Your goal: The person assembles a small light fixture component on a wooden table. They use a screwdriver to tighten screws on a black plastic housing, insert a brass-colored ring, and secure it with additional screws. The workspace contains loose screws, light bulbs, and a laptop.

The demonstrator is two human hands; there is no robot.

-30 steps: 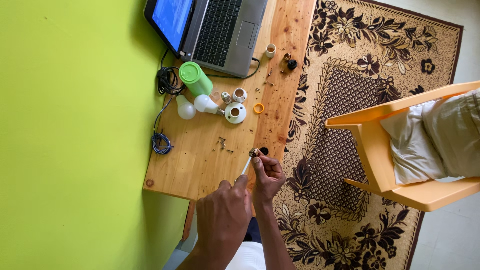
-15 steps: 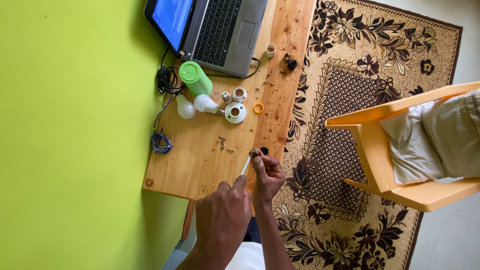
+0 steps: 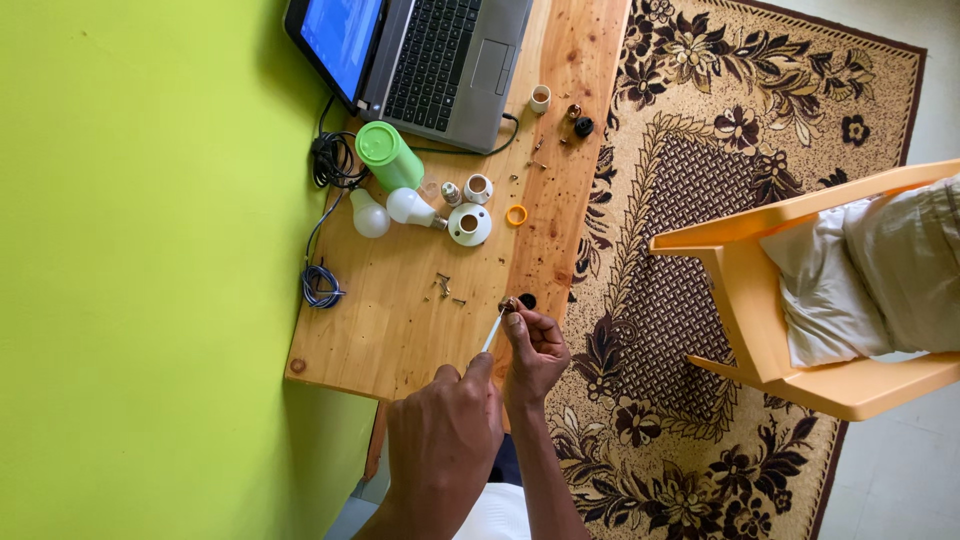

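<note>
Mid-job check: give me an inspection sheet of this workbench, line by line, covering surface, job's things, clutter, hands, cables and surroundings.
Surface: wooden table, against a green wall.
Job's things: thin white screwdriver, tip at a small brown part; a black part lies beside it.
Clutter: loose screws, two white bulbs, white round holder, orange ring, green cup, open laptop.
Hands: left hand grips the screwdriver; right hand pinches the brown part.
Cables: black cable bundle; blue coiled wire at the table edge.
Surroundings: patterned rug, orange plastic chair holding folded cloth.
</note>
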